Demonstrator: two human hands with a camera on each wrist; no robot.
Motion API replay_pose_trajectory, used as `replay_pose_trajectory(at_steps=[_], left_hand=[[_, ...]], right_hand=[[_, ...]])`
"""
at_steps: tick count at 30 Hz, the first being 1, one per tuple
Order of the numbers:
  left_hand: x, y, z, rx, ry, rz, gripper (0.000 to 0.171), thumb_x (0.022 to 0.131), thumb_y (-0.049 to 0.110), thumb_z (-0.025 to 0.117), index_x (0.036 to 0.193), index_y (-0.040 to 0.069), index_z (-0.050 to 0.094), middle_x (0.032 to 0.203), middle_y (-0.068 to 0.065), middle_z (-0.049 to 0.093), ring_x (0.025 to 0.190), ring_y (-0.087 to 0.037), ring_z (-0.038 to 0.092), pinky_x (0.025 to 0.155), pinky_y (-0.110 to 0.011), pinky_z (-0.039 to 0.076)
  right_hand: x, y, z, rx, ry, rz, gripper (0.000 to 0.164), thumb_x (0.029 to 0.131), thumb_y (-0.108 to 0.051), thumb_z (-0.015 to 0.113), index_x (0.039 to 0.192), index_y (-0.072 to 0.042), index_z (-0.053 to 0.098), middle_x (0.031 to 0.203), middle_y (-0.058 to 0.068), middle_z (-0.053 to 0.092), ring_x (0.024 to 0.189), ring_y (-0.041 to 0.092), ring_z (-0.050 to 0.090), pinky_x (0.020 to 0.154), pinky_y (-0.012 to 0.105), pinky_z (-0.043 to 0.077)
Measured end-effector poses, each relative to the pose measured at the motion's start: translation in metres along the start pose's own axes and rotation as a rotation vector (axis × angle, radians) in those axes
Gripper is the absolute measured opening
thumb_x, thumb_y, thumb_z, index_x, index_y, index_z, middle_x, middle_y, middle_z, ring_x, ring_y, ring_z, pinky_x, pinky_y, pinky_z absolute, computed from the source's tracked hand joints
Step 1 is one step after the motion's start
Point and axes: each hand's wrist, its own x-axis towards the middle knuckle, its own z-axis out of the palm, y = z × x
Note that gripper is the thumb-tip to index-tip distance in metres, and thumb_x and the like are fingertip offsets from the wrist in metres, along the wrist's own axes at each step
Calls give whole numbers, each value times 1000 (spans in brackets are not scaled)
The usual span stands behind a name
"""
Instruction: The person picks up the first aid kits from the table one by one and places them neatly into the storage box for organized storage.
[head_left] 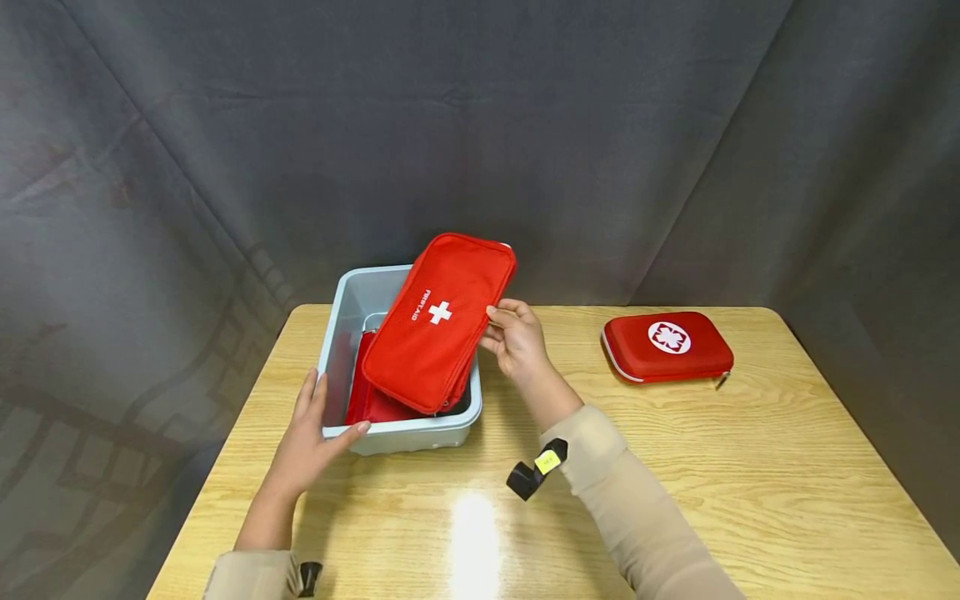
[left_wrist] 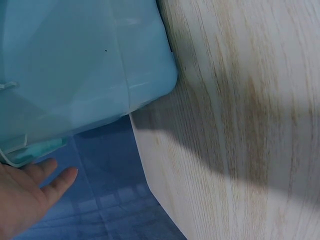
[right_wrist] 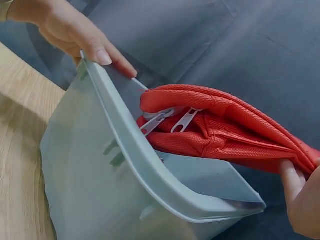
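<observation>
A soft red first aid pouch [head_left: 450, 333] with a white cross tilts over the grey-blue plastic bin [head_left: 420, 437]. My right hand [head_left: 517, 340] pinches its right edge between thumb and fingers. Two zipper pulls [right_wrist: 184, 121] show on the pouch's end in the right wrist view. At the bin's near left corner, my left hand [head_left: 303, 446] rests against the rim, fingers fairly straight and the thumb on the front edge. Inside the bin lies another red item [head_left: 362, 402], mostly hidden beneath the pouch.
A red hard-shell case [head_left: 652, 358] with a white round emblem lies on the right side of the wooden table [head_left: 750, 467]. Behind the table hangs a dark grey curtain [head_left: 570, 150].
</observation>
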Motion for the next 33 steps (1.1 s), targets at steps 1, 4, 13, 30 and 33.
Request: replay_pose_trajectory(at_steps=[1, 4, 13, 30, 33], left_hand=[[0, 0, 0, -1, 1, 0, 92, 75, 42, 61, 138, 1, 8, 143, -9, -3, 124, -39, 16, 89, -59, 24], [1, -1, 1, -7, 1, 0, 92, 75, 42, 61, 138, 1, 8, 143, -10, -3, 124, -39, 15, 89, -59, 23], [1, -2, 0, -8, 6, -4, 92, 75, 41, 62, 137, 0, 8, 143, -13, -1, 123, -39, 16, 89, -59, 23], [0, -2, -1, -17, 11, -2, 92, 74, 39, 63, 137, -1, 10, 142, -14, 0, 122, -40, 17, 88, -60, 24], [0, -1, -2, -18, 12, 0, 92, 75, 39, 63, 137, -1, 9, 142, -14, -1, 122, -40, 17, 88, -59, 24]], right_hand=[[1, 1, 1, -11, 3, 1, 17, 82, 7, 48, 81, -9, 43, 65, 4, 51, 47, 13, 51, 44, 26, 45], [2, 3, 5, -42, 8, 5, 18, 81, 8, 49, 80, -9, 43, 64, 4, 52, 46, 13, 51, 42, 26, 45], [9, 11, 12, -117, 20, 29, 18, 80, 9, 50, 80, -8, 43, 62, 4, 52, 46, 12, 52, 39, 26, 44], [22, 23, 34, -327, -54, 102, 13, 82, 5, 51, 83, -5, 43, 62, 5, 47, 43, 11, 47, 37, 23, 44], [24, 23, 33, -384, -59, 127, 12, 83, 3, 50, 85, -5, 42, 65, 6, 46, 44, 12, 45, 38, 23, 44]])
